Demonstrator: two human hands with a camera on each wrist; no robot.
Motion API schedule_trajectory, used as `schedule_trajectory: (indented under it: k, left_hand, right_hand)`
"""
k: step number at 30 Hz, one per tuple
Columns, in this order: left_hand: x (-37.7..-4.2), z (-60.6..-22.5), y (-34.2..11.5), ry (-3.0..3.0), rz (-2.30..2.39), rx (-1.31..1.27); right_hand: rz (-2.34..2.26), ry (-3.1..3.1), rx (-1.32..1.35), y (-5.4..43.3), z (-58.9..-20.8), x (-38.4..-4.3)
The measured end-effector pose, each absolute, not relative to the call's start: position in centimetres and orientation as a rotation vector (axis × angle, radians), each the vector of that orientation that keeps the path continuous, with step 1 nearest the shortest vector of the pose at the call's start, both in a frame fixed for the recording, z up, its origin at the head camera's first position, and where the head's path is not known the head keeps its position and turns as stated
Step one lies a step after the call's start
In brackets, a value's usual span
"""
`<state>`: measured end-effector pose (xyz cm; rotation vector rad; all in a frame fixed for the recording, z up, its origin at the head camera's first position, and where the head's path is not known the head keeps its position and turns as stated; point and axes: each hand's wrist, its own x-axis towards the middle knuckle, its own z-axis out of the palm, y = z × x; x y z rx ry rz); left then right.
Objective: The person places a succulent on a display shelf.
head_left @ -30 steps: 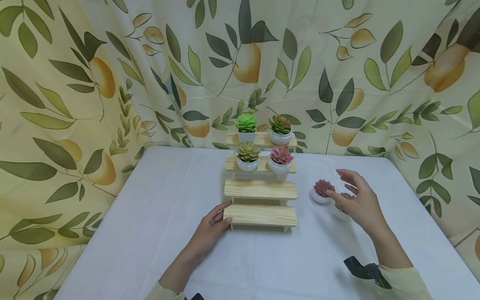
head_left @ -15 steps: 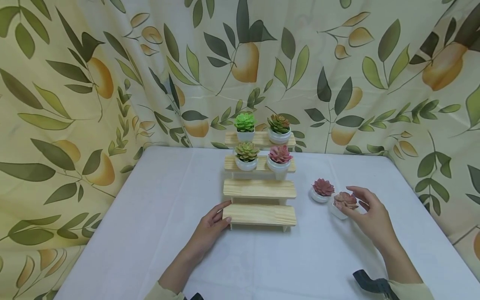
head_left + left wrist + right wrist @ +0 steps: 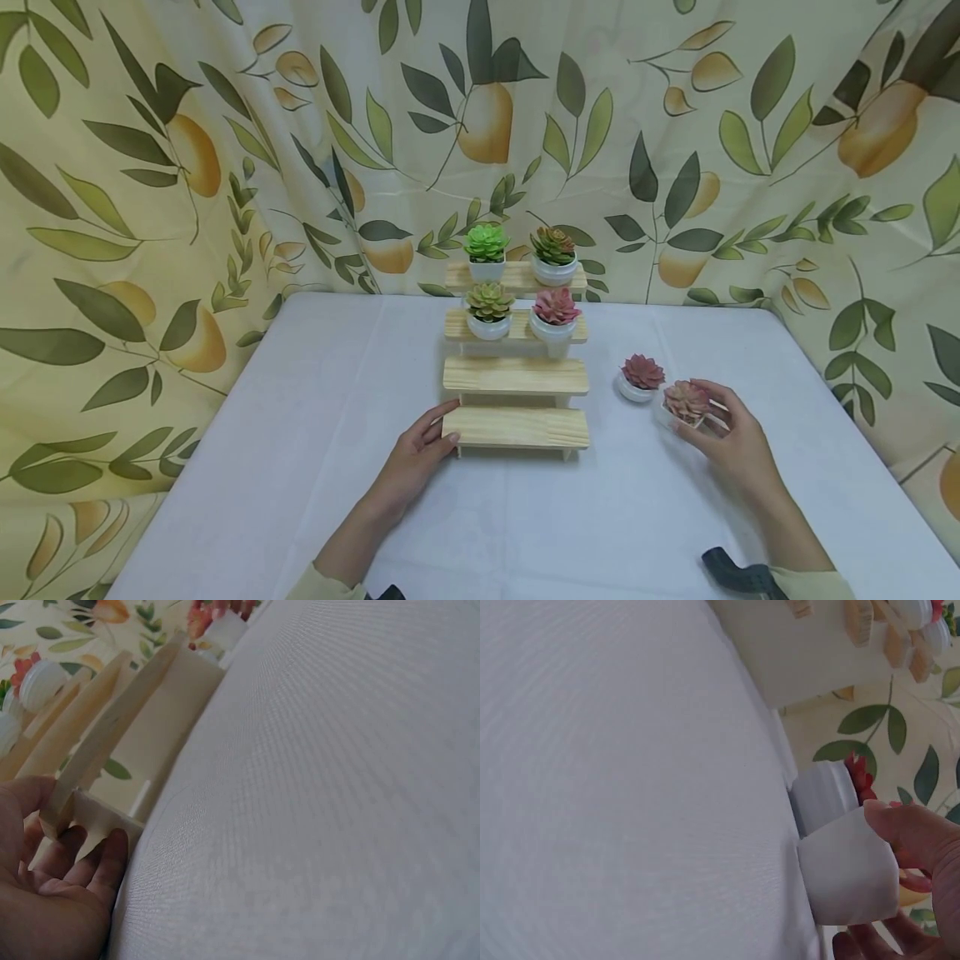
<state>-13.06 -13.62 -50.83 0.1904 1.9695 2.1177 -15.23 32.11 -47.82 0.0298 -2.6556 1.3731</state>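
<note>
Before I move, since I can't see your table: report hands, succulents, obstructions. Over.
Left hand grips wooden stand, low left. Right hand grips pale pink succulent by its pot. Darker red succulent close beside, stand side; possibly in the way.

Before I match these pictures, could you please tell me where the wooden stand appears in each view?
Head: wooden stand near the centre, its lowest board held by the left hand.
Left wrist: the stand is at upper left, running diagonally up from the hand.
Right wrist: the stand is at the top edge, right of centre.
Shared landmark: the leaf-patterned backdrop.
</note>
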Motion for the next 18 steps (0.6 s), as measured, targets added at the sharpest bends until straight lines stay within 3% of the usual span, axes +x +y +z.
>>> schedule_trajectory:
  k: [18]
  left_hand:
    - [-13.1, -50.8, -13.6, 1.954, 2.130, 0.212]
  right_hand:
    - [1.333, -2.634, 0.040, 32.0, -49.2, -15.4]
